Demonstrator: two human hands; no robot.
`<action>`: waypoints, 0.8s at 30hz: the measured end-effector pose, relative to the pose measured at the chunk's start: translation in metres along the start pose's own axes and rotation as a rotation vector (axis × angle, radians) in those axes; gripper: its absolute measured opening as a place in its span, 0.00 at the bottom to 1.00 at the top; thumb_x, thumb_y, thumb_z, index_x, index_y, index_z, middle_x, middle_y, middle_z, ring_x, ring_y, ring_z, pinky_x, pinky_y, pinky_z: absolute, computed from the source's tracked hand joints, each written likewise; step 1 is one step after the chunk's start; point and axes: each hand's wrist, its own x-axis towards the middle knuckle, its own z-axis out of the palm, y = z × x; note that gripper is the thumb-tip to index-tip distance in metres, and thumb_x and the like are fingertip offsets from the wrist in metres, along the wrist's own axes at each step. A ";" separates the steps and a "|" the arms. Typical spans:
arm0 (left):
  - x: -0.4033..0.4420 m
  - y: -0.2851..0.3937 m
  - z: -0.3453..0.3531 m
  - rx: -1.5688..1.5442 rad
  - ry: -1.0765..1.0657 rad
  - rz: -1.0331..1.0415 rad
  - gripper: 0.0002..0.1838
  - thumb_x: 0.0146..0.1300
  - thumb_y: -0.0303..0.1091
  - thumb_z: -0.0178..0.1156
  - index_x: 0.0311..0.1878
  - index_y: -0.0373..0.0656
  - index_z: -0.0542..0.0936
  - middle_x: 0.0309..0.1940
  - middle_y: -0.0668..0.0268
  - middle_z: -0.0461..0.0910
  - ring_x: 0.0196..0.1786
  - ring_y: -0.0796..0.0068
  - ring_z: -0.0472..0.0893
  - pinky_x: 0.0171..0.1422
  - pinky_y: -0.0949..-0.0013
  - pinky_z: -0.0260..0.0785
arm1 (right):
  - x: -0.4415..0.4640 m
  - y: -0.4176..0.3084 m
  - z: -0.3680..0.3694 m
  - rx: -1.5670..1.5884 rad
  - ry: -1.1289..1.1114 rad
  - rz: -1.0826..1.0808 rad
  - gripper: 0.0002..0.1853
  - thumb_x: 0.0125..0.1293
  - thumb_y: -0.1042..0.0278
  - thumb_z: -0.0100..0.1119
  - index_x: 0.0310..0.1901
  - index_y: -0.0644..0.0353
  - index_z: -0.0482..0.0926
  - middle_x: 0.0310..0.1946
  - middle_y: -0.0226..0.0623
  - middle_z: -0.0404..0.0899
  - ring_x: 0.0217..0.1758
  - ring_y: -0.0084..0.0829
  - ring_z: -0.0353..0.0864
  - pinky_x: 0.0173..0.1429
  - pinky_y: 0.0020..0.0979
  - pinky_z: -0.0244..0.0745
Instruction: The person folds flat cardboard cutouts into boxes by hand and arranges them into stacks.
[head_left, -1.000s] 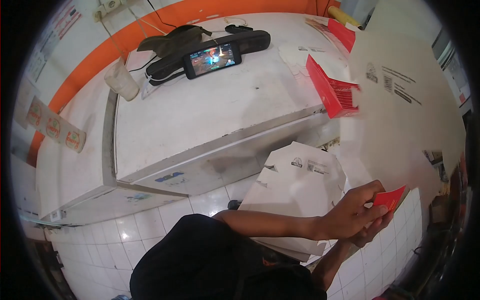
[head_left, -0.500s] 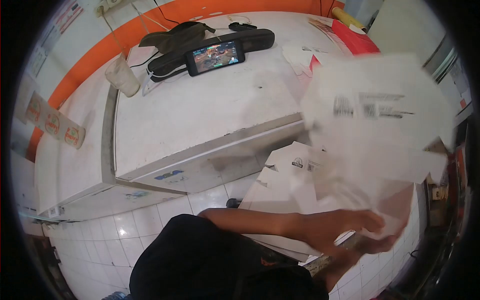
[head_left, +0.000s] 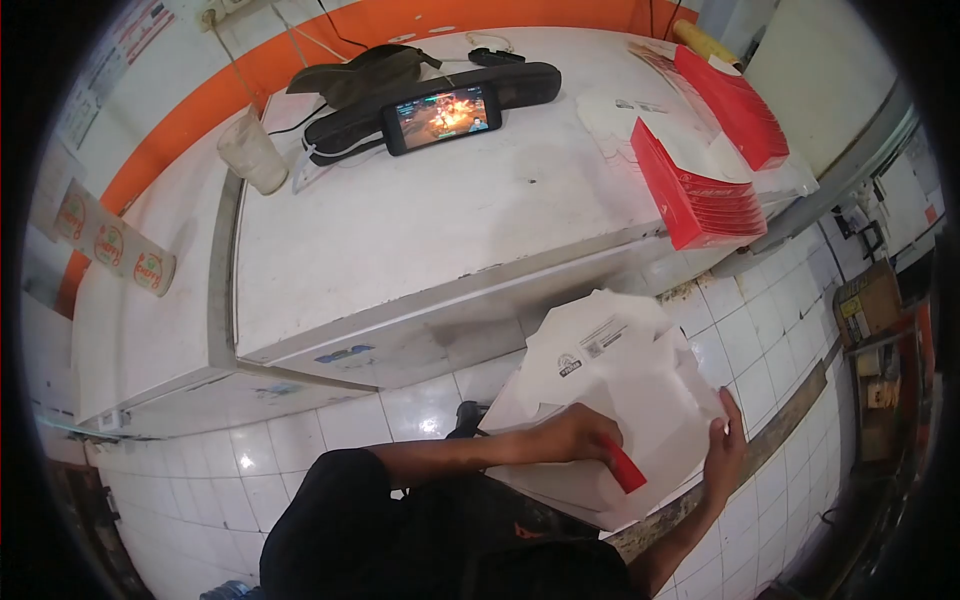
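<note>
A white cardboard box blank (head_left: 650,385) with black print lies over my lap, on top of other white sheets. My left hand (head_left: 578,437) is closed on a folded-up part of it whose red outer face (head_left: 627,470) shows. At the blank's right edge, my right hand (head_left: 727,445) grips the cardboard between thumb and fingers. The right side of the blank stands slightly bent up. My left fingertips are partly hidden behind the red flap.
On the white freezer-like top (head_left: 400,240) stand nested red cardboard boxes (head_left: 700,205) and a second red stack (head_left: 735,110). A phone (head_left: 443,118) with a lit screen leans on a black case (head_left: 530,85). Cups (head_left: 252,155) stand left; a carton (head_left: 868,303) sits right.
The blurred white sheet raised at the right has come down onto my lap. My hands, close together before, are now apart. The red boxes behind it have come into view.
</note>
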 end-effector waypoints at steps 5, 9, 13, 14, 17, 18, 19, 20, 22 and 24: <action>0.003 0.009 0.006 -0.163 0.230 -0.090 0.07 0.61 0.25 0.64 0.41 0.35 0.81 0.34 0.55 0.84 0.34 0.69 0.83 0.43 0.68 0.74 | -0.053 -0.019 -0.015 -0.135 -0.215 -0.155 0.27 0.49 0.81 0.61 0.55 0.56 0.78 0.58 0.44 0.76 0.51 0.36 0.79 0.50 0.31 0.72; 0.011 0.011 0.025 -0.087 0.309 -0.144 0.08 0.62 0.27 0.62 0.42 0.34 0.80 0.34 0.56 0.83 0.37 0.65 0.83 0.45 0.67 0.74 | -0.087 -0.019 0.009 -0.184 -0.201 -0.325 0.18 0.41 0.74 0.76 0.38 0.60 0.82 0.39 0.35 0.80 0.41 0.35 0.80 0.40 0.34 0.73; 0.015 0.033 0.028 0.113 0.216 -0.123 0.07 0.64 0.30 0.60 0.44 0.39 0.81 0.38 0.60 0.81 0.44 0.66 0.80 0.53 0.64 0.70 | -0.103 -0.005 0.027 -0.216 0.263 -0.090 0.10 0.53 0.79 0.70 0.36 0.64 0.79 0.39 0.38 0.75 0.40 0.34 0.76 0.45 0.31 0.72; 0.017 0.038 0.030 0.233 0.205 -0.050 0.07 0.65 0.30 0.60 0.43 0.40 0.81 0.38 0.60 0.80 0.45 0.64 0.79 0.53 0.63 0.68 | -0.105 -0.003 0.032 -0.224 0.310 -0.090 0.10 0.54 0.78 0.70 0.38 0.64 0.79 0.40 0.38 0.75 0.41 0.34 0.77 0.45 0.31 0.72; 0.017 0.044 0.033 0.389 0.186 0.107 0.05 0.65 0.31 0.58 0.41 0.44 0.80 0.37 0.62 0.77 0.46 0.59 0.76 0.55 0.62 0.64 | -0.106 -0.002 0.043 -0.299 0.352 -0.127 0.14 0.56 0.76 0.70 0.44 0.62 0.79 0.41 0.38 0.76 0.44 0.34 0.77 0.47 0.33 0.73; 0.017 0.045 0.034 0.406 0.179 0.148 0.05 0.66 0.31 0.57 0.41 0.45 0.80 0.36 0.62 0.76 0.46 0.58 0.75 0.55 0.61 0.63 | -0.103 -0.012 0.042 -0.359 0.301 -0.160 0.16 0.55 0.77 0.70 0.46 0.62 0.79 0.42 0.38 0.76 0.45 0.35 0.77 0.48 0.34 0.74; 0.016 0.046 0.034 0.422 0.153 0.165 0.05 0.65 0.31 0.57 0.40 0.45 0.80 0.36 0.62 0.76 0.45 0.59 0.75 0.54 0.61 0.63 | -0.103 -0.018 0.040 -0.420 0.250 -0.189 0.18 0.54 0.77 0.71 0.48 0.61 0.79 0.43 0.39 0.77 0.47 0.36 0.77 0.49 0.34 0.74; 0.015 0.048 0.032 0.437 0.127 0.181 0.05 0.65 0.31 0.57 0.40 0.45 0.80 0.36 0.63 0.76 0.45 0.59 0.75 0.54 0.61 0.63 | -0.104 -0.017 0.036 -0.374 0.189 -0.243 0.20 0.52 0.77 0.71 0.48 0.60 0.79 0.46 0.39 0.77 0.49 0.36 0.77 0.50 0.34 0.75; 0.017 0.052 0.024 0.521 0.011 0.242 0.05 0.64 0.32 0.57 0.40 0.45 0.80 0.35 0.64 0.76 0.44 0.60 0.75 0.53 0.60 0.63 | -0.098 -0.019 0.029 -0.278 0.067 -0.362 0.22 0.49 0.78 0.72 0.49 0.58 0.80 0.51 0.41 0.77 0.53 0.37 0.76 0.52 0.35 0.76; 0.017 0.059 0.012 0.658 -0.180 0.318 0.05 0.62 0.32 0.58 0.41 0.46 0.79 0.35 0.66 0.76 0.44 0.61 0.75 0.52 0.59 0.64 | -0.094 -0.044 0.019 -0.082 0.016 -0.247 0.18 0.48 0.74 0.73 0.44 0.61 0.82 0.46 0.41 0.81 0.51 0.40 0.79 0.52 0.38 0.76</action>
